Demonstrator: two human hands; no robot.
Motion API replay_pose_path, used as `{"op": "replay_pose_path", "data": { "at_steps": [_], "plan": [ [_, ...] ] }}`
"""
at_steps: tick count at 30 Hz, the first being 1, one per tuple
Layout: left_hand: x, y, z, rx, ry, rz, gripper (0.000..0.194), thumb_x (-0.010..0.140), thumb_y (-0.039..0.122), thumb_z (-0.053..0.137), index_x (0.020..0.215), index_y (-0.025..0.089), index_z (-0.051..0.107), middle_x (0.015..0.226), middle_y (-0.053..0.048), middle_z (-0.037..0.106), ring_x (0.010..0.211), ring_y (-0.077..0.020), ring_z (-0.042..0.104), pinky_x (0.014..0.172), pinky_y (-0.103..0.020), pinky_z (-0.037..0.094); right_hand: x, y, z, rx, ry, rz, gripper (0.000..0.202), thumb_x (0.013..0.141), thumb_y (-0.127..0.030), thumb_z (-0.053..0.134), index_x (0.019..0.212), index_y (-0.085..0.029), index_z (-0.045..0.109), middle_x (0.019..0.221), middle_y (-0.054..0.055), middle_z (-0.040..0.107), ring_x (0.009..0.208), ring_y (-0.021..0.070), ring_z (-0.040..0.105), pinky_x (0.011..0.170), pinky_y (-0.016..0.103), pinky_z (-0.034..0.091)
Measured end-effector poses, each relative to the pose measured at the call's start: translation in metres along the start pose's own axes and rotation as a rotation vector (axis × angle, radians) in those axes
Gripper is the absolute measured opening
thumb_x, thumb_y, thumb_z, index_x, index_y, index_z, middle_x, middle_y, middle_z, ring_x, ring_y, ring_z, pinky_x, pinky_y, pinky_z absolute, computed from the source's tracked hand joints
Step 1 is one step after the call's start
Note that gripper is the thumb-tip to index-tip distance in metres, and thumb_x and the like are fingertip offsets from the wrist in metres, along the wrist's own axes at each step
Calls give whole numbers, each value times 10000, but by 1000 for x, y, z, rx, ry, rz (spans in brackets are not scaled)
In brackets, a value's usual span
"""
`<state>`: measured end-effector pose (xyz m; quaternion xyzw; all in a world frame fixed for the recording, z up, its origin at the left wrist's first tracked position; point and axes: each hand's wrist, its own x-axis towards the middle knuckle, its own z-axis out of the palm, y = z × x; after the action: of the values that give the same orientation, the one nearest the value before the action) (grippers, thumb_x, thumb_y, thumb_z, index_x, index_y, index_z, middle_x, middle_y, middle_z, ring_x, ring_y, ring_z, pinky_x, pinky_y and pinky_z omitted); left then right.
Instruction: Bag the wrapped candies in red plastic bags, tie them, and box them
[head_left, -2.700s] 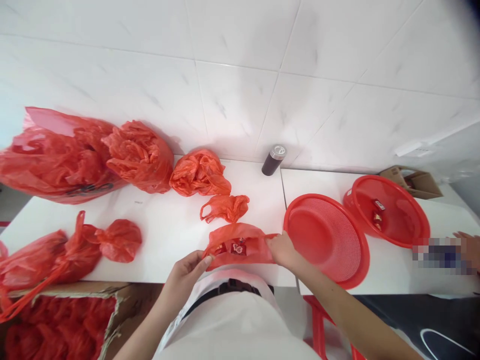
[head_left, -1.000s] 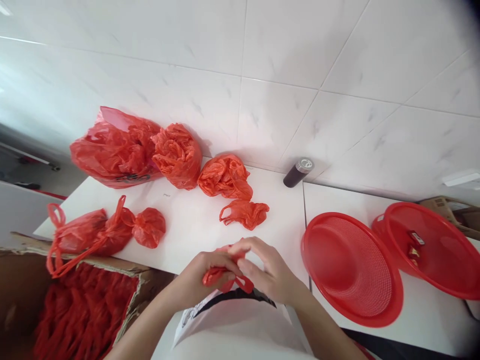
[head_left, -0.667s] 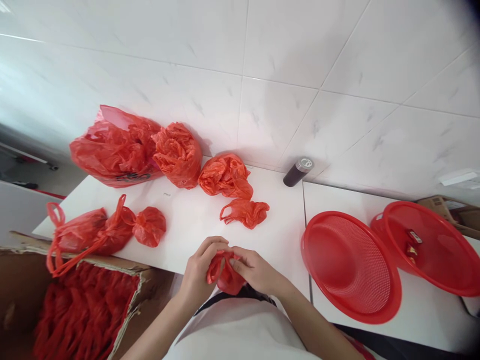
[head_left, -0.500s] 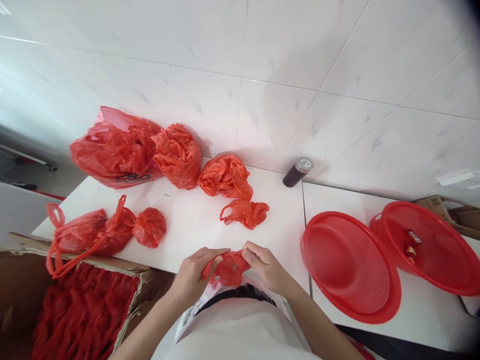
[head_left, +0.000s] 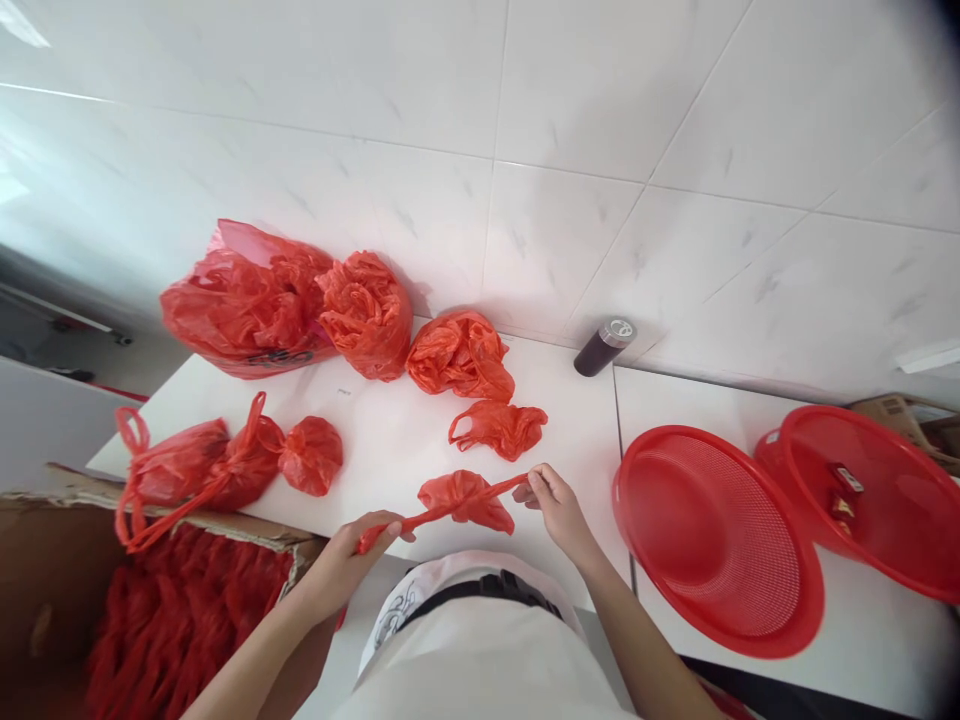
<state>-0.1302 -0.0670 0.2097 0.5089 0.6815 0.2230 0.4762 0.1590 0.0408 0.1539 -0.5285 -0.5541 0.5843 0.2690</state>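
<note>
The small red bag point(head_left: 461, 497) sits between the two hands, nearer the person than the dark flask point(head_left: 604, 347) and to its left; whether it hangs or rests on the surface point(head_left: 382, 440) cannot be told. Its twisted ends are drawn out sideways, one to each hand, in a line slanting up toward the flask's side. The left hand point(head_left: 367, 550) has one end gripped in its curled fingers, thumb on top. The right hand point(head_left: 551, 505) pinches the other end between thumb and fingers, almost straight in front of the flask and a little farther forward than the left. Both forearms reach in from the person's sides, angled inward. Between the flask and the held bag, to the flask's left, lies a loose red bag point(head_left: 499, 430). The red mesh basket point(head_left: 716, 540) stands nearer the person than the flask, to its right
</note>
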Motion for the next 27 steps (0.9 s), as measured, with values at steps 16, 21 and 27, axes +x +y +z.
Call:
{"op": "replay_pose_path", "data": {
  "at_steps": [16,21,27],
  "plan": [
    [77,-46,71,566,55,407,274,955,213,415,982,250,685,879,-25,717,888,-210,652,1100,-563,266,4,-1,24,5,-150,13,391,895,-604,457,885,-220,534,845,43,681,845,208,670,816,360,518],
    [76,-55,65,566,85,410,359,895,292,553,1245,212,564,1274,-114,596,1180,-271,529,1064,-487,350,5,11,11,58,-95,81,438,853,-650,495,844,-214,531,827,66,693,835,235,683,811,390,523],
    [95,-59,98,594,-67,348,444,802,111,590,1206,295,609,1174,-26,667,1217,-246,519,1168,-489,127,9,3,19,111,-77,93,447,856,-620,524,1054,-221,490,868,56,701,782,207,676,791,378,515]
  ]
}}
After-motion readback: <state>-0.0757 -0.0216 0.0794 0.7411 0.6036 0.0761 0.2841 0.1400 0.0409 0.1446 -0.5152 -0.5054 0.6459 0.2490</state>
